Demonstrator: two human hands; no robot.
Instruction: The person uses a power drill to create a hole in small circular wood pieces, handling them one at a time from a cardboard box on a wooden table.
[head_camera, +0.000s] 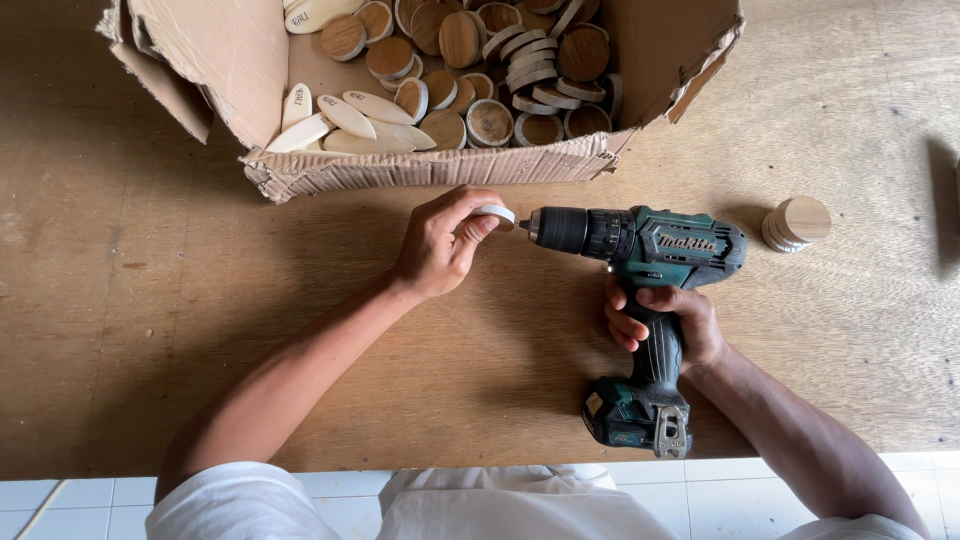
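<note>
While the right hand (668, 322) gripped the cordless drill (640, 290) lying sideways over the counter (150, 300), the left hand (440, 245) pinched a small round wooden disc (495, 214) closed-fingered against the chuck tip. One short stack of discs (795, 224) stood to the right, likely finished; the torn cardboard box (420, 165) remained full of discs, so most looked undone.
</note>
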